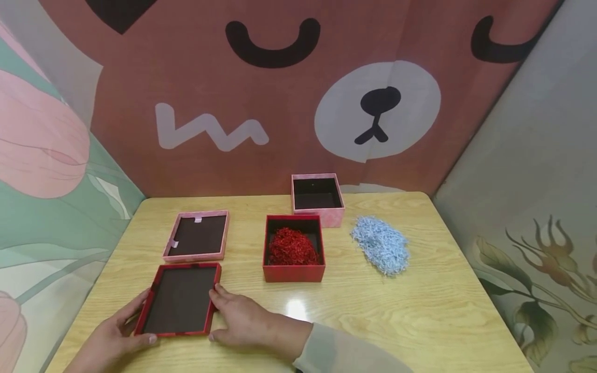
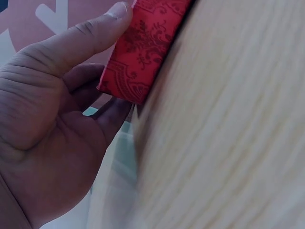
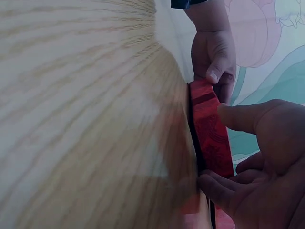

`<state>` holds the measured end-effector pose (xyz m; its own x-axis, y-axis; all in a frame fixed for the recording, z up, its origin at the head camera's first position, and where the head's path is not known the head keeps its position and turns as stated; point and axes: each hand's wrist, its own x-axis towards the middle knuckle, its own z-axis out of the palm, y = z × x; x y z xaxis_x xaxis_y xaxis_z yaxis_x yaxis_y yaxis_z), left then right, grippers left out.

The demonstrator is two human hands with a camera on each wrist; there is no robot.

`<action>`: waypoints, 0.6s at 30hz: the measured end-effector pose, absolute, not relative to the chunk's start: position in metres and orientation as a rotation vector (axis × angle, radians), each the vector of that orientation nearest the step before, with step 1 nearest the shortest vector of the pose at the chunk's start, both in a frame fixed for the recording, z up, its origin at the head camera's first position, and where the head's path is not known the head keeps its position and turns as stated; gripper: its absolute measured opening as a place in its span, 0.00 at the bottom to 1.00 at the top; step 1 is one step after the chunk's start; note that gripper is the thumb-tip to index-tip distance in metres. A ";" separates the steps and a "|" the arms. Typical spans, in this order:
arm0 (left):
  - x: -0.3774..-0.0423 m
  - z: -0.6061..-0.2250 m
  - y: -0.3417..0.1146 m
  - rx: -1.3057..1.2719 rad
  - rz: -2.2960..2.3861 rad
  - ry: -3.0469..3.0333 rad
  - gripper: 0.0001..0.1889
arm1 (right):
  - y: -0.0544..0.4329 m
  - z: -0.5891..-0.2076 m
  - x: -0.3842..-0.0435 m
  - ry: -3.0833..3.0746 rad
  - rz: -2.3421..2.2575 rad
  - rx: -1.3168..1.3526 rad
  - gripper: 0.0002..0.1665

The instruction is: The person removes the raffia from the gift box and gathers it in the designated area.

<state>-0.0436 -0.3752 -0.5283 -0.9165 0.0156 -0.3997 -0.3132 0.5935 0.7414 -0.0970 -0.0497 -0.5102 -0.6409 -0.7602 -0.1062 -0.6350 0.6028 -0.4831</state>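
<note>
A shallow red box lid [image 1: 179, 300], black inside and facing up, is at the near left of the table. My left hand [image 1: 114, 331] grips its left side, the thumb at the near left corner. On the opposite side my right hand [image 1: 247, 318] holds the lid with thumb and fingers apart along the edge. The left wrist view shows the patterned red lid wall [image 2: 143, 50] between thumb and fingers. In the right wrist view both hands are at the red lid [image 3: 209, 126], close to the tabletop; whether it touches the wood I cannot tell.
Just beyond lies a pink box lid [image 1: 196, 235], inside up. A red box [image 1: 294, 273] holds red shredded paper [image 1: 293, 247]. Behind it stands a pink box [image 1: 319, 217]; blue shredded paper [image 1: 382, 246] lies to the right on the wooden table [image 1: 396, 321]. Printed walls enclose the table.
</note>
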 end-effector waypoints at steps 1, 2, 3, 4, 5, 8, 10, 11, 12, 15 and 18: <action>-0.043 -0.527 -0.375 -0.236 1.249 2.460 0.64 | -0.049 -0.510 -0.097 2.524 -0.593 -1.132 0.53; -0.043 -0.526 -0.374 -0.218 1.250 2.477 0.64 | -0.048 -0.510 -0.098 2.521 -0.601 -1.137 0.53; -0.043 -0.525 -0.374 -0.196 1.260 2.491 0.63 | -0.047 -0.509 -0.099 2.511 -0.614 -1.138 0.53; -0.043 -0.524 -0.373 -0.175 1.269 2.502 0.63 | -0.045 -0.509 -0.100 2.503 -0.629 -1.142 0.53; -0.044 -0.522 -0.372 -0.151 1.270 2.520 0.62 | -0.044 -0.509 -0.101 2.498 -0.645 -1.145 0.53; -0.044 -0.519 -0.370 -0.052 1.300 2.580 0.60 | -0.038 -0.508 -0.104 2.484 -0.724 -1.146 0.52; -0.044 -0.518 -0.368 0.004 1.319 2.620 0.58 | -0.035 -0.507 -0.107 2.477 -0.766 -1.155 0.52; -0.044 -0.517 -0.367 0.032 1.324 2.645 0.58 | -0.033 -0.506 -0.108 2.477 -0.785 -1.159 0.52; -0.045 -0.516 -0.366 0.057 1.333 2.664 0.57 | -0.031 -0.506 -0.109 2.476 -0.806 -1.161 0.52; -0.048 -0.512 -0.362 0.082 1.334 2.700 0.55 | -0.026 -0.503 -0.112 2.468 -0.855 -1.171 0.51; -0.052 -0.505 -0.355 0.061 1.335 2.701 0.53 | -0.020 -0.500 -0.115 2.467 -0.903 -1.154 0.50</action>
